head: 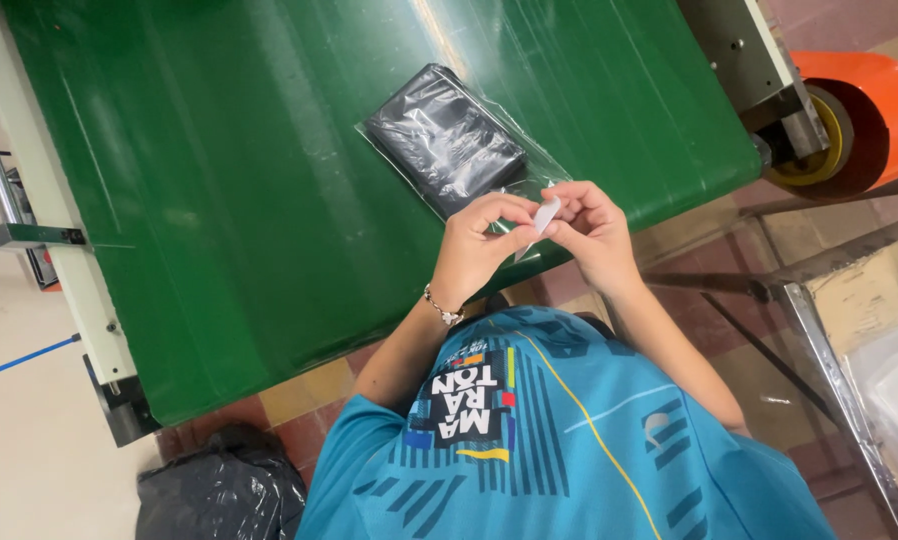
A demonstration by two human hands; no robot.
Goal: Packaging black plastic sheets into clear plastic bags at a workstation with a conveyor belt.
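We pinch a small white strip (543, 218) between the fingertips of both our left hand (474, 245) and right hand (591, 232), just above the clear bag's (529, 165) open end, the bagged black pack (443, 137) lying flat on the green belt (219, 180).

The person wore a short-sleeved turquoise shirt (569, 440) with dark blue stripes, a thin yellow diagonal line, a dark printed panel of white lettering with small coloured blocks, and a slim beaded bracelet (441, 308) on the left wrist, while both forearms were bare.
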